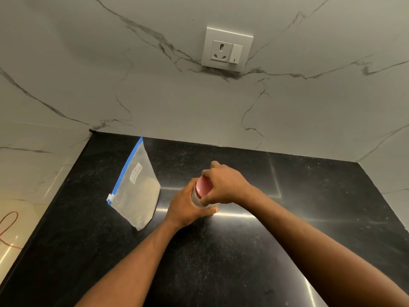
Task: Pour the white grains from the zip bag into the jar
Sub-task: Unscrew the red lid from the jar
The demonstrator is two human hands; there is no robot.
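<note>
A clear glass jar (195, 199) with a pink lid (203, 187) stands on the black counter (221, 251). My left hand (186, 207) wraps around the jar's body from the left. My right hand (223, 185) grips the lid from above and from the right. Most of the jar is hidden by both hands. The zip bag (137, 191), clear with a blue zip strip and a white label, lies flat on the counter to the left of the jar. It holds pale grains and its slider sits at the near end.
Marble walls close the counter at the back, left and right. A white socket with a switch (226, 49) is on the back wall. Beyond the counter's left edge, a red cord (8, 227) lies on a pale floor.
</note>
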